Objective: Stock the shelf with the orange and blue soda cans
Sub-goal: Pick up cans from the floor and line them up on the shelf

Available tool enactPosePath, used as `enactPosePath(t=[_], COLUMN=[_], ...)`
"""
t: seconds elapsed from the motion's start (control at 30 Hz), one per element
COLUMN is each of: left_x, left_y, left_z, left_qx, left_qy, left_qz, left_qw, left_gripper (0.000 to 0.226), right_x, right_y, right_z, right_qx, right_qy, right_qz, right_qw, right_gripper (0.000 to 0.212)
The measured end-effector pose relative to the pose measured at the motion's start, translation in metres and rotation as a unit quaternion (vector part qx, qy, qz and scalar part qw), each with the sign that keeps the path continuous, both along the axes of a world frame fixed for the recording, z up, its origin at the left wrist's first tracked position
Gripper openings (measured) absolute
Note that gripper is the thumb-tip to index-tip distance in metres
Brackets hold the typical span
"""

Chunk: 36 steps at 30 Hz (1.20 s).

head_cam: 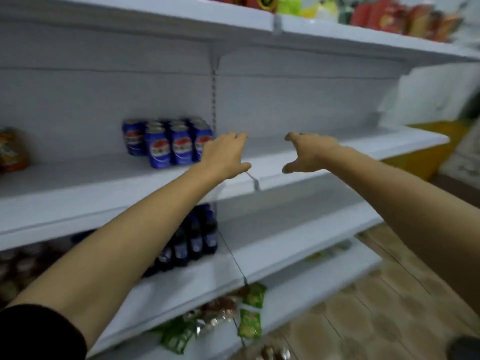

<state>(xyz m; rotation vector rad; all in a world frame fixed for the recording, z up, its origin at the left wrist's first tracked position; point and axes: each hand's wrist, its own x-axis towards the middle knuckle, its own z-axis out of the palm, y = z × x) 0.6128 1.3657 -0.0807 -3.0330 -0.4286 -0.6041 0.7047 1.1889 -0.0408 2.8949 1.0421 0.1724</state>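
Several blue soda cans (pixel 166 142) stand in a tight group on the white middle shelf (pixel 78 178), left of the upright post. My left hand (pixel 223 154) reaches out just right of that group, fingers relaxed, holding nothing. My right hand (pixel 309 152) hovers over the bare shelf section (pixel 363 146) to the right, fingers and thumb spread in a loose curve around nothing. No orange cans show anywhere in view.
Dark bottles (pixel 194 237) stand on the shelf below. Green snack packets (pixel 249 310) lie on the lowest shelves. Red and orange packets (pixel 389 16) fill the top shelf. An orange packet (pixel 11 152) sits far left. A yellow bin (pixel 426 152) stands beyond the shelf end.
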Motion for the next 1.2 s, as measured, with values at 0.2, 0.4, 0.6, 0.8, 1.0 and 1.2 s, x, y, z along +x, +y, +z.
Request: enactPosePath(t=[0.2, 0.4, 0.6, 0.8, 1.0, 1.2], left_x=[-0.012, -0.086, -0.124, -0.121, -0.147, -0.163], left_y=[-0.136, -0.224, -0.232, -0.218, -0.228, -0.280], left_z=[-0.124, -0.290, -0.360, -0.422, -0.529, -0.666], left_qx=[0.015, 0.043, -0.017, -0.149, -0.398, -0.562], left_qy=[0.118, 0.303, 0.406, 0.454, 0.493, 0.523], left_qz=[-0.108, -0.200, -0.179, -0.094, 0.034, 0.191], left_qw=[0.987, 0.931, 0.896, 0.873, 0.773, 0.612], left_gripper=[0.066, 0.059, 0.066, 0.057, 0.065, 0.065], right_x=[-0.030, -0.091, -0.146, -0.151, -0.140, -0.128], right_y=[-0.170, -0.270, -0.284, -0.276, -0.278, -0.283], right_z=[-0.112, -0.269, -0.365, -0.432, -0.547, -0.707], right_qx=[-0.036, -0.085, -0.096, -0.069, -0.040, 0.059], right_qy=[0.110, 0.277, 0.368, 0.456, 0.556, 0.575], right_qz=[-0.125, -0.224, -0.238, -0.263, -0.320, -0.437], right_qw=[0.985, 0.930, 0.894, 0.847, 0.766, 0.690], right_gripper=[0.089, 0.093, 0.087, 0.085, 0.079, 0.062])
